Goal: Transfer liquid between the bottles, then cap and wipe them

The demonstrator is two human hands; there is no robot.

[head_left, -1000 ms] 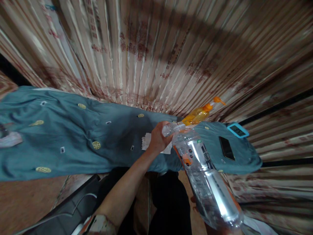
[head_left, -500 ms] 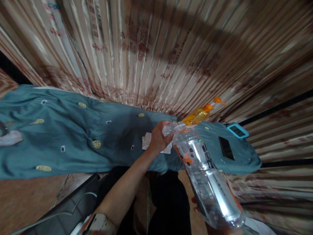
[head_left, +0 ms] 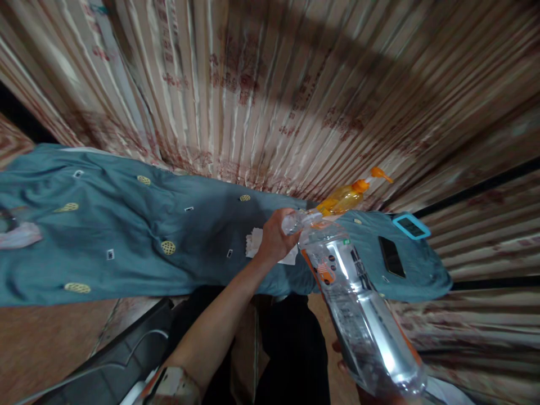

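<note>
A large clear plastic bottle with an orange-edged label lies tilted in front of me, neck pointing away toward the table. My left hand is closed around the bottle's cap and neck. My right hand is mostly hidden under the bottle's base at the bottom edge of the view; only fingertips show, wrapped round the base. Just behind the left hand a white tissue lies on the cloth.
A table under a teal cloth runs across the view. On its right end stand an orange pump bottle, a black phone and a blue-framed device. A striped curtain hangs behind. A dark chair sits lower left.
The view has shifted slightly. Both hands keep their hold on the bottle, which sits in almost the same place.
</note>
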